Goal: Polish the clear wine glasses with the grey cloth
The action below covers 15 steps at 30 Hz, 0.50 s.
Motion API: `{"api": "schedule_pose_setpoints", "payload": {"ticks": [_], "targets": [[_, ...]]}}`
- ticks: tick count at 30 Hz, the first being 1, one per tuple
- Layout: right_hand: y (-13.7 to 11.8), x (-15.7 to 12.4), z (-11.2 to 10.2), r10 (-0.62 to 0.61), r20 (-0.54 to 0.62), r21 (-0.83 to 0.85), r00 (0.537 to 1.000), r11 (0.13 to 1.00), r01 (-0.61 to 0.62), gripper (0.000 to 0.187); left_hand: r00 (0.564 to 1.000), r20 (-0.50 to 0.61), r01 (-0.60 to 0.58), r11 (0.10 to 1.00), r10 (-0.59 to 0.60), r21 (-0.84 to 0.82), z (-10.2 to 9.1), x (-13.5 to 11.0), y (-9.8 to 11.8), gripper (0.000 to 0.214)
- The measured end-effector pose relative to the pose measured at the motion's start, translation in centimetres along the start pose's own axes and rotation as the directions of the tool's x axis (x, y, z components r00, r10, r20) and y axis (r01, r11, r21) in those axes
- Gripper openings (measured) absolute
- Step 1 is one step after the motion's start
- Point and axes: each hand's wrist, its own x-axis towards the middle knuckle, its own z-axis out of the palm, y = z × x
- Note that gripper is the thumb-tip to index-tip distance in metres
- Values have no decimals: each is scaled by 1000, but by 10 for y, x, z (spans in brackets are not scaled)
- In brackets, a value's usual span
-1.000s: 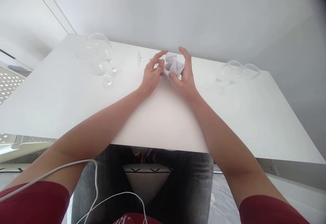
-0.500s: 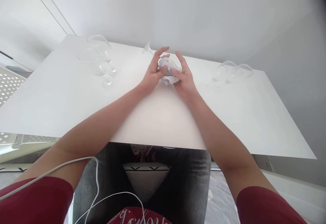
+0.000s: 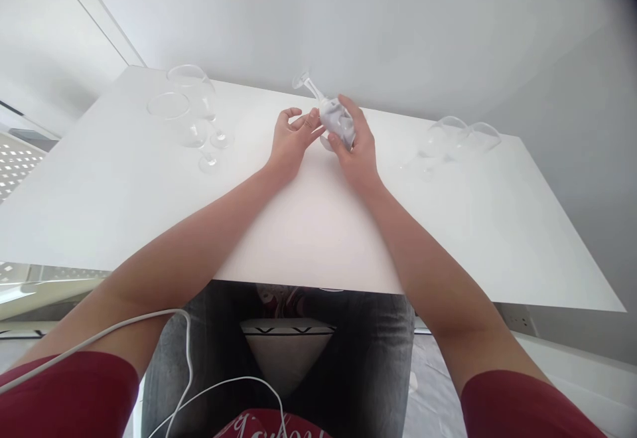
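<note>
A clear wine glass [image 3: 312, 86] is tilted above the far middle of the table, its foot pointing up and to the left. My right hand [image 3: 359, 139] grips its bowl through a whitish cloth [image 3: 336, 119], which covers most of the bowl. Beside the bowl on the left is my left hand [image 3: 293, 138]. Its fingers are partly bent and apart, with the fingertips at or very near the glass and cloth; whether they touch is unclear.
Two clear wine glasses [image 3: 192, 133] stand upright on the white table [image 3: 308, 225] at the left. Another pair of wine glasses [image 3: 448, 139] stands at the right. A wall [image 3: 348, 33] rises behind the table. A white cable [image 3: 188, 338] runs across my left arm and lap.
The glass has turned, with its foot shifting right and its stem coming into fuller view. My left hand has loosened from the bowl, while my right hand has closed round the cloth-covered bowl.
</note>
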Motion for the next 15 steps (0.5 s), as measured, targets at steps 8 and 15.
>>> {"api": "schedule_pose_setpoints", "payload": {"ticks": [8,15], "targets": [[1,2,0,188,180,279,966,932,-233,91,995,95,3,998,-8,57,-4,0,3,57],[24,8,-10,221,83,366,972,900,-236,97,989,145,17,998,-27,68,-5,2,-1,59]]}}
